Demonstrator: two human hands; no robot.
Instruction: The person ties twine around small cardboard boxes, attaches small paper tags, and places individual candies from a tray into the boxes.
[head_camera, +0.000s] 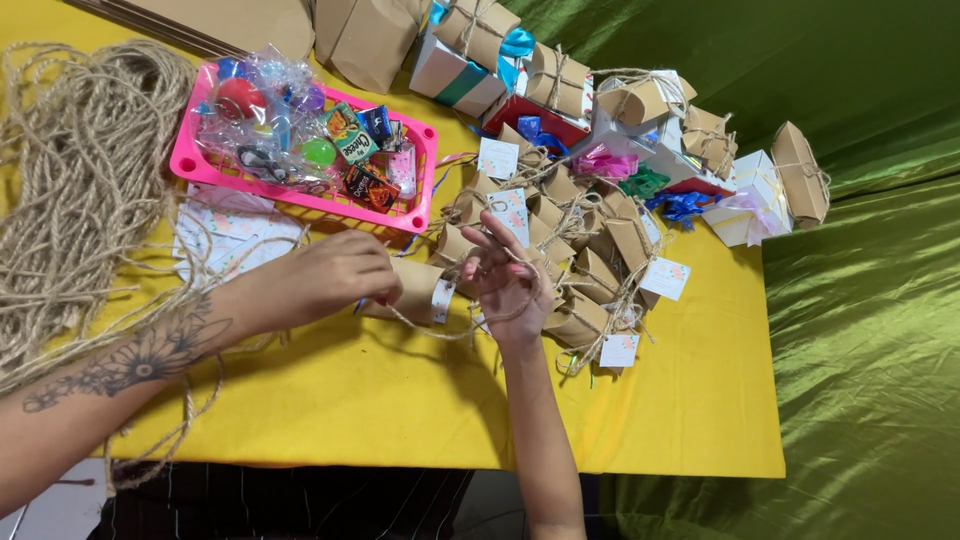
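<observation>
My left hand (325, 278) rests on a small brown paper box (418, 290) that lies on the yellow table cover (400, 400), and pinches one end of a jute twine (440, 333). My right hand (510, 275) is raised just right of the box, fingers spread, with the twine looped around them. A white tag (443, 300) hangs on the box. Behind my right hand lies a pile of tied brown boxes with tags (580, 250).
A big bundle of loose jute twine (80, 180) fills the left side. A pink basket (420, 170) of small toys and snacks stands behind my left hand, white cards (230, 235) beside it. More wrapped boxes with ribbons (640, 110) lie at the back. Green cloth (860, 300) drapes to the right.
</observation>
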